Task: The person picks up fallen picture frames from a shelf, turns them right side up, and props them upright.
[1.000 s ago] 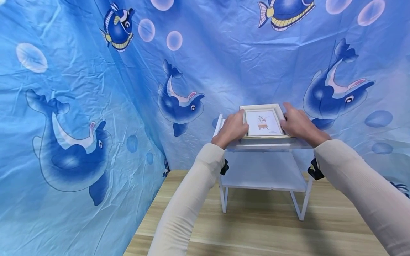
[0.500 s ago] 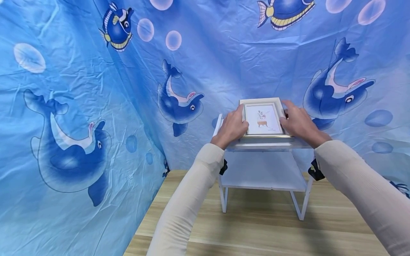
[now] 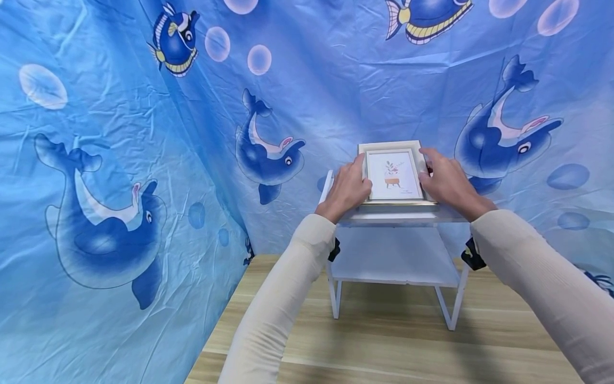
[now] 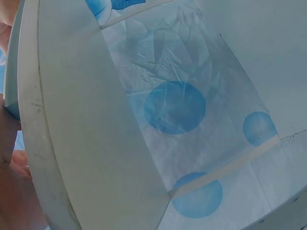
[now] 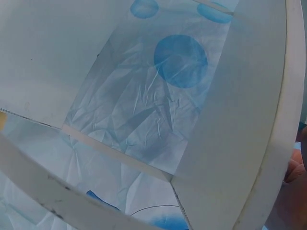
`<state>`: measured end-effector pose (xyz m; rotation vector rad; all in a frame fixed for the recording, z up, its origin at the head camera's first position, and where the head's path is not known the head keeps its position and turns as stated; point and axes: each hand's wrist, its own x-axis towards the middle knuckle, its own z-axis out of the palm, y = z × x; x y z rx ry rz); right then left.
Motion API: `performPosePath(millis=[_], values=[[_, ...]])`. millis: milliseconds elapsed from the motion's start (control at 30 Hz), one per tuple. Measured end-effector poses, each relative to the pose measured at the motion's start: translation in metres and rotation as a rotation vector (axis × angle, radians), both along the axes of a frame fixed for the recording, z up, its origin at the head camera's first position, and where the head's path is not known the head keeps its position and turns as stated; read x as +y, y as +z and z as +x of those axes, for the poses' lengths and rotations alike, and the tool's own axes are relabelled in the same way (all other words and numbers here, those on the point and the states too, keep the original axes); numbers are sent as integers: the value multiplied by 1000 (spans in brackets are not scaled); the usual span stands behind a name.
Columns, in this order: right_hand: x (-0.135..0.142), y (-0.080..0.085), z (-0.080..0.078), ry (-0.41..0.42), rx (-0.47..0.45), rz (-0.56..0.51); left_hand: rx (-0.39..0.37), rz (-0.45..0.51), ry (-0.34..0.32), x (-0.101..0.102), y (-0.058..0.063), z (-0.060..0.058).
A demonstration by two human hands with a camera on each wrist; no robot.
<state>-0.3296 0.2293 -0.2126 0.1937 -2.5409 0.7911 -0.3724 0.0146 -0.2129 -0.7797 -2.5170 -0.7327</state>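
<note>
A white picture frame with a thin gold line along its near edge shows a print of a plant in an orange pot. It leans back over the white table, far edge raised. My left hand grips its left side and my right hand its right side, thumbs towards the front. The other fingers are partly hidden by the frame. In the left wrist view the left hand shows at the left border. Only a sliver of the right hand appears in the right wrist view.
Below the tabletop is a white lower shelf, on thin metal legs. Blue curtains with dolphins and bubbles stand behind the table and on the left. The floor is light wood. Both wrist views mostly show the table's white panels.
The picture frame's far edge has risen, so it tilts more upright towards me. Both hands keep their places on its sides and turn slightly with it.
</note>
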Motion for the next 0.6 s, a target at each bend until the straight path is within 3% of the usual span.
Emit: performPosePath(millis=[600], values=[[-3,-1,1,-9,46,-32,70,36,8,0,-2,-2]])
